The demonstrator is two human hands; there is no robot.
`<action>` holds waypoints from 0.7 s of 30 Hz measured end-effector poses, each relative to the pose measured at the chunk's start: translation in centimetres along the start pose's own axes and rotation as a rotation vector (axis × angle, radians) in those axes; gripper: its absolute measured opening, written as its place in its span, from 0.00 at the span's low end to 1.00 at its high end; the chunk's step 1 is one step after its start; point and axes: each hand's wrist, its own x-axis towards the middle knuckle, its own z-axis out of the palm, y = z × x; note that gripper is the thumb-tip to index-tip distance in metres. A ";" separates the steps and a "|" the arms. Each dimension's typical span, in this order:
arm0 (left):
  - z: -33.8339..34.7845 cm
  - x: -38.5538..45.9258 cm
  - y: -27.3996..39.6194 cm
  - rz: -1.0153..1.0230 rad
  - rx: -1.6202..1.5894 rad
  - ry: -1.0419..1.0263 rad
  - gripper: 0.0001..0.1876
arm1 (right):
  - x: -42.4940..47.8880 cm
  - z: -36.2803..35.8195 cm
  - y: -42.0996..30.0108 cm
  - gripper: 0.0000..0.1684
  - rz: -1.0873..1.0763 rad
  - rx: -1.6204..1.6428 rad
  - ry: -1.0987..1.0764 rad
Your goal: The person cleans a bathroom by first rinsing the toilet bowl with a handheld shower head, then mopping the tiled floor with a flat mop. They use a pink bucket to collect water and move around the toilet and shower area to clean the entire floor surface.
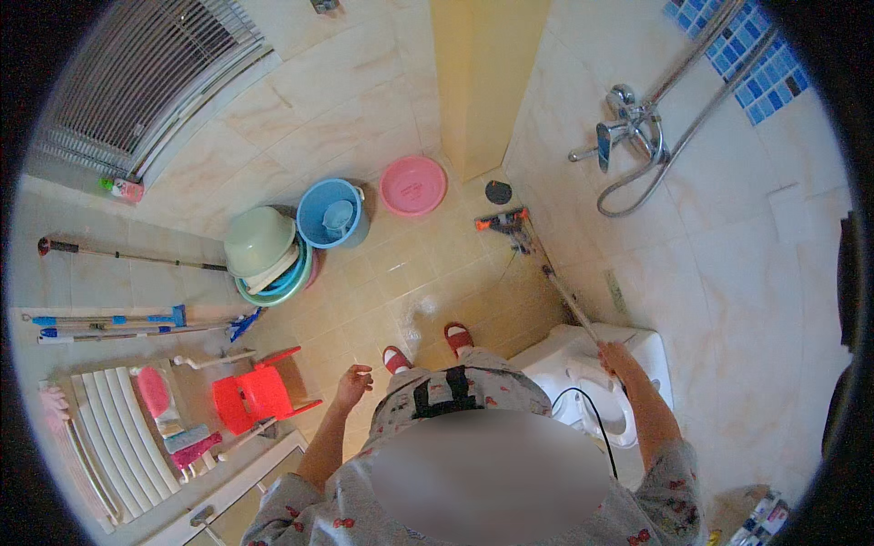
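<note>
My right hand [613, 358] is closed around the long handle [570, 300] of a floor brush, above the toilet [631, 413]. The brush head [503, 220], dark with orange ends, rests on the tiled floor near the right wall, beside a round black drain cover [498, 192]. My left hand [356, 386] hangs in the air with its fingers loosely curled and apart, holding nothing. Between my hands, two red slippers [458, 336] stand on the floor, with a patch of white foam [414, 321] just ahead of them.
At the far wall are a pink basin [413, 185], a blue bucket [332, 213] holding a dipper, and stacked basins [261, 242]. A red plastic stool [256, 397] is at left, near a white radiator [123, 437]. Mop handles [113, 319] lean nearby. A shower mixer [631, 130] juts from the right wall.
</note>
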 end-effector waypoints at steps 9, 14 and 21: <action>-0.6 2.7 -0.6 -0.028 0.048 -0.117 0.14 | 6.1 -0.8 4.6 0.14 -0.431 -1.060 0.227; -0.8 2.2 -1.9 -0.033 0.026 -0.072 0.14 | -2.6 -1.3 7.5 0.18 -0.128 -0.957 -0.010; 0.9 -0.5 -4.6 -0.078 -0.101 -0.081 0.13 | -4.5 -3.9 6.4 0.19 -0.121 -0.883 -0.026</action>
